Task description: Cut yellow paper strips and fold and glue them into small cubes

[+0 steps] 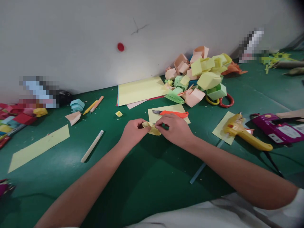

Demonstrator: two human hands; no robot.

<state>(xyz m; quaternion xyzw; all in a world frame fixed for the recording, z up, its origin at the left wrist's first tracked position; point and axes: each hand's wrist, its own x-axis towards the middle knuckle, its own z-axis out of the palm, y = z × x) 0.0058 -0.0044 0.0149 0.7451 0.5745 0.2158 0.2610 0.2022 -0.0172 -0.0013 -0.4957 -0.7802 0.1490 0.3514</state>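
Note:
Between my two hands is a small piece of folded yellow paper [155, 130], raised a little over the green table. My left hand [135, 131] pinches its left side with thumb and fingers. My right hand [174, 128] has its thumb and fingertips closed at the paper's right edge. Just beyond my right hand, an orange utility knife [177, 114] with its blade out lies on a pale yellow sheet [152, 119]. A tiny yellow folded paper piece [119, 113] sits on the table past my left hand.
Folded paper shapes [209, 80] are heaped at the back right, beside stacked paper sheets [140, 91]. A yellow glue gun [247, 133] and a purple power strip [277, 128] lie right. A whitish stick [92, 146] and a paper strip [39, 147] lie left. A white wall [83, 41] stands behind.

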